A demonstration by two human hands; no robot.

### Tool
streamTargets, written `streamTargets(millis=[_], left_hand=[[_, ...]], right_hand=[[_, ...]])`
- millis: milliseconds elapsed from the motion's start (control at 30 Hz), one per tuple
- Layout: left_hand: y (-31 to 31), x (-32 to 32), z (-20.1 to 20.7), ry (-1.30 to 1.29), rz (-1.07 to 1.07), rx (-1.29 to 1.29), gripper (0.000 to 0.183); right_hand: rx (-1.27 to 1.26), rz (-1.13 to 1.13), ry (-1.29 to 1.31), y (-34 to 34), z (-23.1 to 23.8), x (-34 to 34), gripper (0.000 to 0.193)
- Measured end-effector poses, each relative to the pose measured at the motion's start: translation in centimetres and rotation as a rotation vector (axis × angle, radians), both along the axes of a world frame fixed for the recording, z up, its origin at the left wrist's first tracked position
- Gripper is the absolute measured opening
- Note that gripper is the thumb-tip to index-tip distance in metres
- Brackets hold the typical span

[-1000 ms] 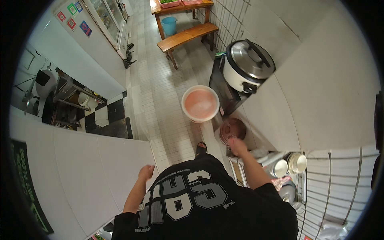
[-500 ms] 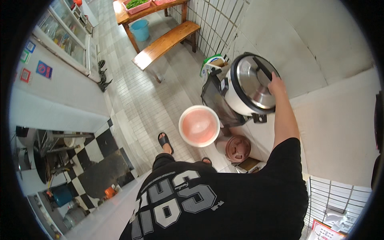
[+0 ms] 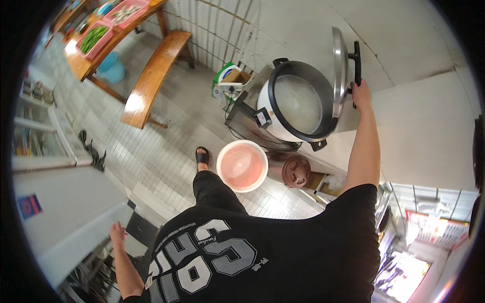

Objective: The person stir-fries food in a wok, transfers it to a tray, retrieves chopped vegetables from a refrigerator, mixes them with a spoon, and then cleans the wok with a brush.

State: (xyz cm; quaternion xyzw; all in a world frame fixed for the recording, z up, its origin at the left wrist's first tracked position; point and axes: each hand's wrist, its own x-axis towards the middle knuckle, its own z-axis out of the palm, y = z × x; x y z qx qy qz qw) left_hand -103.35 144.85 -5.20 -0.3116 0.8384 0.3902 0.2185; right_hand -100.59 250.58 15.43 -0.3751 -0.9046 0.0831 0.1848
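Observation:
My right hand (image 3: pixel 360 94) grips the black handle of a round steel lid (image 3: pixel 339 76). The lid is raised nearly on edge at the right rim of a large white rice cooker (image 3: pixel 270 113). Inside the uncovered pot lies whitish, cloudy content (image 3: pixel 299 103); whether it is rice or liquid I cannot tell. Out to the lower left, away from everything, is my left hand (image 3: pixel 118 235), small in view, its fingers loosely bent and nothing visible in them.
The cooker sits on a dark stand (image 3: pixel 252 129) against the wall. By my feet are a white-rimmed bucket of pinkish look (image 3: pixel 242 166) and a brown lidded bin (image 3: pixel 296 171). A wooden bench (image 3: pixel 156 81) and a table (image 3: pixel 76 60) with pink baskets stand at the far left.
The lid, flat on the cooker before, is now lifted and tipped to the right, uncovering the pot. My left hand has come into view. The view has turned, shifting the bench leftward.

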Motion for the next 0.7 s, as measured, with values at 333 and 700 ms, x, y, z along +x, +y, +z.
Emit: streamTargets(millis=[333, 700], left_hand=[[12.8, -15.1, -3.3, -0.2, -0.462, 0.073, 0.039], [17.6, -30.7, 0.4, -0.145, -0.721, -0.04, 0.042]], right_hand=[[-0.258, -0.211, 0.027, -2.1, 1.1, 1.3, 0.034], [-0.021, -0.465, -0.253, -9.5, -11.0, 0.7, 0.047]])
